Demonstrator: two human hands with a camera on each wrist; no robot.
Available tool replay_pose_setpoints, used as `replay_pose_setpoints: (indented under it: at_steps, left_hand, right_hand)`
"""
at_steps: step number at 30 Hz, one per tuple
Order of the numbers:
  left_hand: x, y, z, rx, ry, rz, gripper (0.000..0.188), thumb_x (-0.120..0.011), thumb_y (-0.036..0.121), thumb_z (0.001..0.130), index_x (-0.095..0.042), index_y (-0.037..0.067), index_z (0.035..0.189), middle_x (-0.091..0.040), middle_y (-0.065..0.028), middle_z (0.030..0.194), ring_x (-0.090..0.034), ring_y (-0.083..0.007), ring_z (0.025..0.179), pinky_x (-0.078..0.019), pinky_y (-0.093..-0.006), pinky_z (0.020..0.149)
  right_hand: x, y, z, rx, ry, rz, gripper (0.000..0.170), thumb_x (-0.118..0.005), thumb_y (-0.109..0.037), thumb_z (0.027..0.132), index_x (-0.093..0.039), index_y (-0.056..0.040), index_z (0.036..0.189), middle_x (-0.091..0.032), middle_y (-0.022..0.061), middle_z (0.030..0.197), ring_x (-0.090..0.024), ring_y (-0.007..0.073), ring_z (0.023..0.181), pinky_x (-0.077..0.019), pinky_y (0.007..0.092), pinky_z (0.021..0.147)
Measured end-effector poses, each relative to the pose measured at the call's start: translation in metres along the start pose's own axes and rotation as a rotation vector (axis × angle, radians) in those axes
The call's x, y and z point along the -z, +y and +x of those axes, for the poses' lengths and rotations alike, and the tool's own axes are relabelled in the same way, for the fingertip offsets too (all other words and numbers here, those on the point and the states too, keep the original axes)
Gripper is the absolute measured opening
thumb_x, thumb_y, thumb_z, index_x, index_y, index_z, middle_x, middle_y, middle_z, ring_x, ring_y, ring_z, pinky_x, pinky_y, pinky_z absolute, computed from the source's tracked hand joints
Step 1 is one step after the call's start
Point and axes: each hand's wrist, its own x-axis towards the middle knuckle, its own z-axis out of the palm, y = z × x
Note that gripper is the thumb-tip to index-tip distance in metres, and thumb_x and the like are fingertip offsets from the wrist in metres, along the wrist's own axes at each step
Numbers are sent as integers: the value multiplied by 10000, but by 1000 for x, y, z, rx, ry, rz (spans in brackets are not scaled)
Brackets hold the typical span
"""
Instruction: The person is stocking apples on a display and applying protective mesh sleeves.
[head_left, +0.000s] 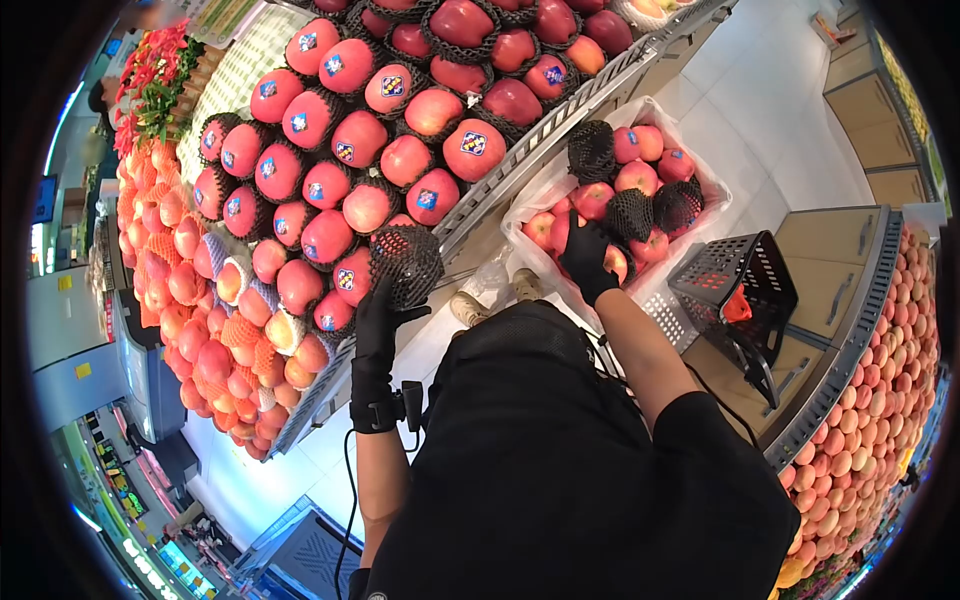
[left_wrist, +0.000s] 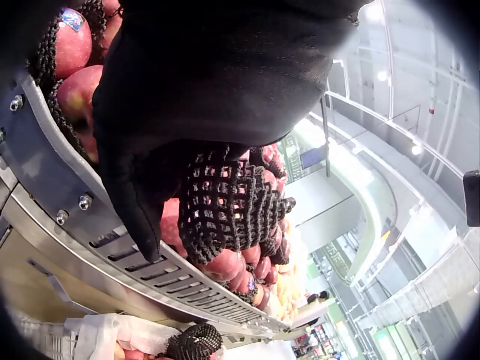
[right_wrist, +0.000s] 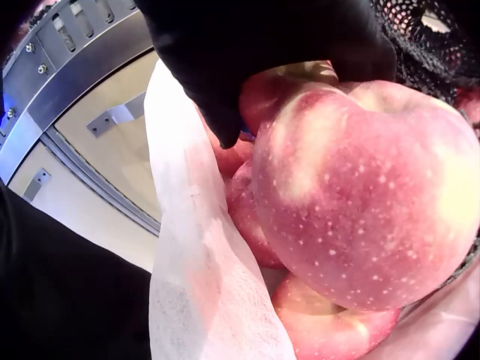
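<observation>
My left hand [head_left: 376,325], in a black glove, holds a dark foam net [head_left: 408,266] at the display's edge. In the left wrist view that net [left_wrist: 229,206] hangs beneath the left hand [left_wrist: 210,82], see-through, with the thumb apart; its fingertips are hidden. Inside the lined crate [head_left: 520,235], my right hand [head_left: 588,258] reaches among red apples [head_left: 636,178]. In the right wrist view the right hand [right_wrist: 277,45] curls round an apple [right_wrist: 259,101], partly hidden behind a large speckled apple [right_wrist: 367,195].
Netted apples [head_left: 335,145] fill the sloped display beyond a slatted metal rail [head_left: 570,110]. A black shopping basket [head_left: 735,290] is right of the crate. Netted apples [head_left: 630,213] also lie in the crate. Peach-like fruit [head_left: 860,430] covers the right stand.
</observation>
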Motion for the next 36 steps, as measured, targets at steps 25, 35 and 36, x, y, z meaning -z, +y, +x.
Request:
replay_pose_setpoints:
  at_steps: [25,35,36]
  left_hand:
    - [13,13,-6,-169,17,103,426,-414,284,1026,-525,-45,1275,-606,-162,1198,-623,-280,1057,-574,-433,838]
    - [45,37,3,-425,109,666,399,-454,252,1011,-538,-49,1261,-603,-158,1210,-631,-272,1061,-581,-371,834]
    - [46,39,6,-563,145,804,336,-493,201,988,-566,-30,1220,-641,-158,1115,-666,-260,945,-586,-340,762]
  right_hand:
    - [14,-23,13,-68,-263,290,875,-767,-165,604,-355,-81,1370,-465,258,1222,-544,448,1057,-480,508,874]
    - [46,-34,27,-159,-52,623,972,-833,-169,550,-333,-51,1375,-456,252,1292,-472,450,1187,-452,496,963]
    - [55,-37,30,-156,-20,678,955,-834,-170,557,-346,-48,1369,-462,238,1296,-474,429,1196,-446,485,976]
